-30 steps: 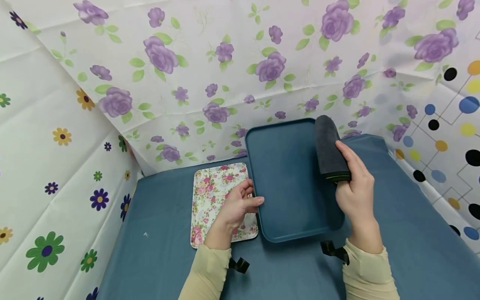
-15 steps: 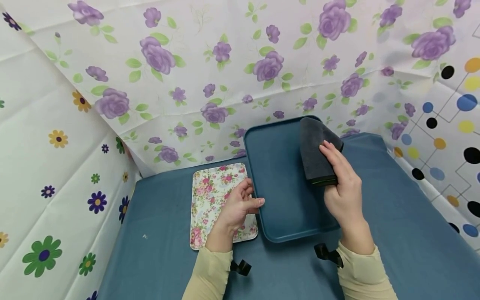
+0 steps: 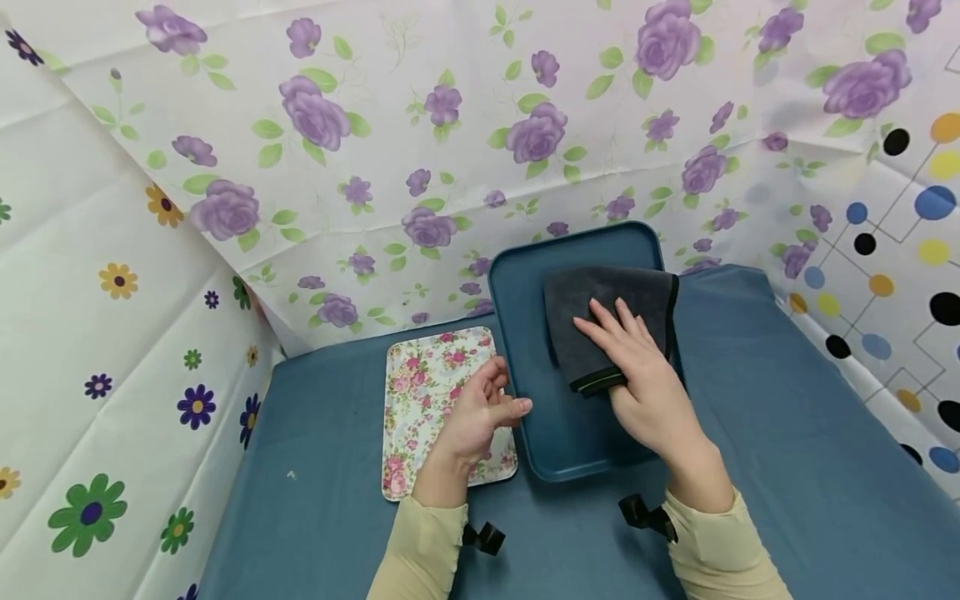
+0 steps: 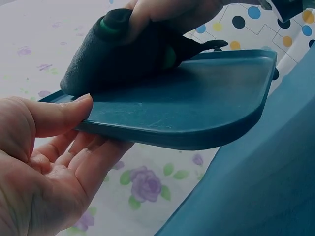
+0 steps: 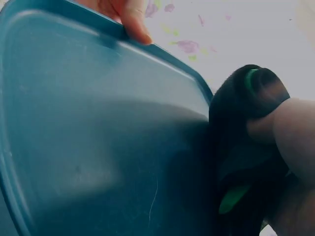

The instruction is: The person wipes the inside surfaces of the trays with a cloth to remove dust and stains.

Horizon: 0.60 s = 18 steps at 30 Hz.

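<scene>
From the head view, I have the blue tray (image 3: 573,433) at two o'clock from my left hand (image 3: 480,417), its eight o'clock rim pinched between thumb and fingers. My right hand (image 3: 648,383), apart from the left, has straight fingers spread over a folded gray cloth (image 3: 611,285) against the tray, thumb gripping the cloth's lower end. The floral tray (image 3: 412,404) lies at nine o'clock, partly behind my left hand.

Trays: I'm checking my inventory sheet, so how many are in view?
2: the blue tray, gripped by the left hand, and the floral tray, lying on the table left of the blue one. Another beneath the floral one could be hidden.
</scene>
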Motion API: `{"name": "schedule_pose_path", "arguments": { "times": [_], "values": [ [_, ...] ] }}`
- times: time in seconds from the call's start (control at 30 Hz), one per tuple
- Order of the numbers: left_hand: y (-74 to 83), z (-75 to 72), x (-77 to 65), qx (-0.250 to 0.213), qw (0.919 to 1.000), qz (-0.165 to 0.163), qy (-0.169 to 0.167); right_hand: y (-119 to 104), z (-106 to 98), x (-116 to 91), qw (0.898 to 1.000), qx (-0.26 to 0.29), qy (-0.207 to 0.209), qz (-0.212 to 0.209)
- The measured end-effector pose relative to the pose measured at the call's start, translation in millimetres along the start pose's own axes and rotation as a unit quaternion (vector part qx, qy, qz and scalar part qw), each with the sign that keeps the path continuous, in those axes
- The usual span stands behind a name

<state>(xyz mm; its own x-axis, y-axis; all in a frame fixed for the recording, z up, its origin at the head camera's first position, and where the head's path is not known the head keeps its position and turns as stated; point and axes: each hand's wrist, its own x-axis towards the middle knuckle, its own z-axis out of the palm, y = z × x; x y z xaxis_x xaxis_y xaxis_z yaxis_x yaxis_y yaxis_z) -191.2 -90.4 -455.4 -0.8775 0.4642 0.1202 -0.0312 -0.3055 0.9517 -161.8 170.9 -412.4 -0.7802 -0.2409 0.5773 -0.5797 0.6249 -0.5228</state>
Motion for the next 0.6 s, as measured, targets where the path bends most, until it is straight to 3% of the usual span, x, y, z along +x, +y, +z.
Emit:
{"name": "schedule_pose_path", "arguments": {
  "times": [0.3,0.6],
  "values": [
    [0.3,-0.8,-1.1,0.014,0.9999,0.004,0.003,-4.6,8.8,1.7,0.998,0.013,-0.038,-0.038],
    [1.1,2.0,-1.6,0.04,0.9991,-0.003,-0.009,-6.6,16.2,1.8,0.997,0.021,-0.004,-0.068]
  ]
}}
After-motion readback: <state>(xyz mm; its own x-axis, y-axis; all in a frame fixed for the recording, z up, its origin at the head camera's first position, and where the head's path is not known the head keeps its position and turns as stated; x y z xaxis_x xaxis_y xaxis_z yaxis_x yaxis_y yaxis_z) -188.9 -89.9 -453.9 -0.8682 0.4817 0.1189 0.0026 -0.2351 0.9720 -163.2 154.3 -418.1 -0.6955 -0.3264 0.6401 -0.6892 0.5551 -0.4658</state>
